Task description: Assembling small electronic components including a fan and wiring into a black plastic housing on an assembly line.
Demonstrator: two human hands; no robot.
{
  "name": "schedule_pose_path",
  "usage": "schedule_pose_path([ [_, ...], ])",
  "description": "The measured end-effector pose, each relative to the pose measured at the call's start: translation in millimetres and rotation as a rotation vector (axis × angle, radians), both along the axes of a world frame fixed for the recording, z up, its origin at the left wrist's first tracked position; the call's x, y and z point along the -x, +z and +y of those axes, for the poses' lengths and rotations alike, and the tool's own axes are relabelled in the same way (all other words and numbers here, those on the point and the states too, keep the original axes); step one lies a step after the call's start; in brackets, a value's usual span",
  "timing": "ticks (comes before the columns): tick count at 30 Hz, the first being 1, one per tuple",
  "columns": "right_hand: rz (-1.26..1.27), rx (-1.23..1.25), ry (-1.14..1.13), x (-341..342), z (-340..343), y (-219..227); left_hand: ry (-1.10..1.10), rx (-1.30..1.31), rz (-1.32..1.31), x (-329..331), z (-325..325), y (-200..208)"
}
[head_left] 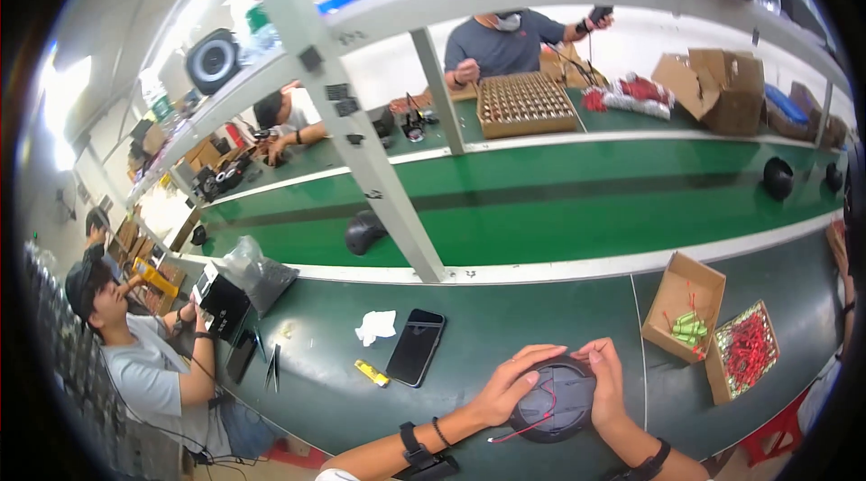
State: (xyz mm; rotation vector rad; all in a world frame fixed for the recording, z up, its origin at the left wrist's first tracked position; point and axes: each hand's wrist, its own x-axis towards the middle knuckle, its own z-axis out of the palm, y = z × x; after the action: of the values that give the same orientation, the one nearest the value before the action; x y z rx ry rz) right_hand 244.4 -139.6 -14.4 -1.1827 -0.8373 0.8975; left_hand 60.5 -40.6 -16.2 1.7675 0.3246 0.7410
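A round black plastic housing (566, 411) lies at the near edge of the bench, with its ribbed hollow side up. A thin red wire crosses it, and one end sticks out past the rim toward the left. My left hand (511, 383) wraps the housing's left side, thumb over the rim. Against its right side, my right hand (608, 383) curves with the fingers at the far rim. A black smartphone (417, 347) lies left of my hands, beside a small yellow object (371, 373) and a crumpled white tissue (376, 327).
To the right stand an open cardboard box (663, 305) with green battery cells (690, 329) and a box of red-wired parts (747, 347). Beyond a white rail runs a green conveyor belt (523, 201) carrying black domed parts (364, 231). A co-worker (158, 373) sits at left; tweezers (273, 367) lie nearby.
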Motion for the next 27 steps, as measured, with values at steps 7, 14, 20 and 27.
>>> schedule_pose_path([
  [7, -0.096, -0.029, -0.131, 10, 8, 3, 0.045, 0.326, -0.112, 3, -7, -3],
  [14, -0.453, -0.119, 0.108, 25, -3, 56, 0.323, 0.397, -0.377, 22, 9, -3],
  [20, -0.913, -0.11, 0.085, 45, 27, 51, 0.673, 0.199, -0.346, 12, 13, 20],
  [27, -0.874, -0.111, -0.184, 0, 163, 49, 0.606, 0.172, -0.167, 31, 32, -26],
])
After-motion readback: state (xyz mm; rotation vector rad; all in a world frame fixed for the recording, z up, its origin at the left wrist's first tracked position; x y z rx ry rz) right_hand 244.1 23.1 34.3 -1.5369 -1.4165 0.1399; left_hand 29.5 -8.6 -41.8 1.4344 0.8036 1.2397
